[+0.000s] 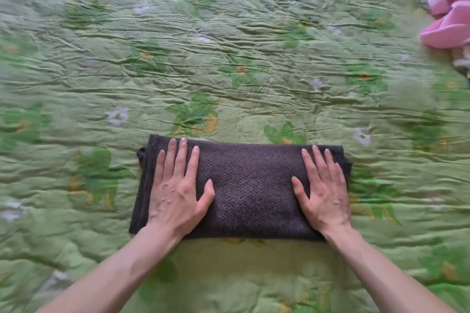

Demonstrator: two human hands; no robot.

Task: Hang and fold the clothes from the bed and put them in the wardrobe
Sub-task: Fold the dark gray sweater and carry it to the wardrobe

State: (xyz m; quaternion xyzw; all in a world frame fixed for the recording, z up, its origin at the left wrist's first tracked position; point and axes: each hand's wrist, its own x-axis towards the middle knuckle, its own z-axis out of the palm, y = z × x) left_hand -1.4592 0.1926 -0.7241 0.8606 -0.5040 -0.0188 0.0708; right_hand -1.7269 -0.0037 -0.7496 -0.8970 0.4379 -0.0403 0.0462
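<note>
Now both hands (L point(175, 195), R point(324, 193)) flat on folded, maybe knit, garment point(250, 190).

The bed point(229, 46) is covered by a wrinkled green floral quilt; a folded dark knit garment point(249, 190) is laid flat under the fingers point(178, 160) — pink clothes point(447, 7) are heaped far beyond the right fingertips.

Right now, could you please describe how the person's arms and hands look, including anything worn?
Both forearms are bare, with no sleeves in view. The left hand and right hand wear no gloves, rings, watch or bracelets that I can see. Fingers are slender, nails short and unpainted, and veins stand out on the backs of both hands.
</note>
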